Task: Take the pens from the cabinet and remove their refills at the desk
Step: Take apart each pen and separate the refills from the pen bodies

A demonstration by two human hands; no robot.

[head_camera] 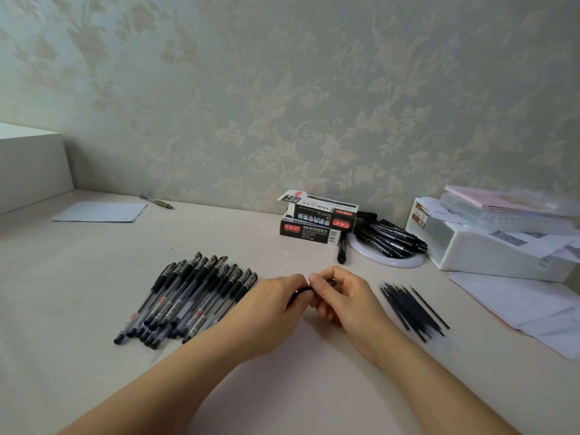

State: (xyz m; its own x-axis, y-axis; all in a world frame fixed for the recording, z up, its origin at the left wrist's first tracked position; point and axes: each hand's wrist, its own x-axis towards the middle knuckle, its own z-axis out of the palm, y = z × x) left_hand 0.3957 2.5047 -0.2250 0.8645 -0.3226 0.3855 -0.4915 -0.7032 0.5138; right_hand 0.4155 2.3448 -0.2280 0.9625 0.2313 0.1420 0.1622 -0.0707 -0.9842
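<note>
Both hands' fingers (315, 282) grasp one pen (303, 290); stacked pen boxes (317, 219) sit beside a pen-heaped white plate (389, 262).

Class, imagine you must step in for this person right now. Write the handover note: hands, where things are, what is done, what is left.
Left hand and right hand both grip one black pen above the desk.
Pile of pens lies to the left; pulled refills lie to the right.
More pens sit behind, by the stacked pen boxes.
Done: several refills out.
Left: this pen, then the left pile.
</note>
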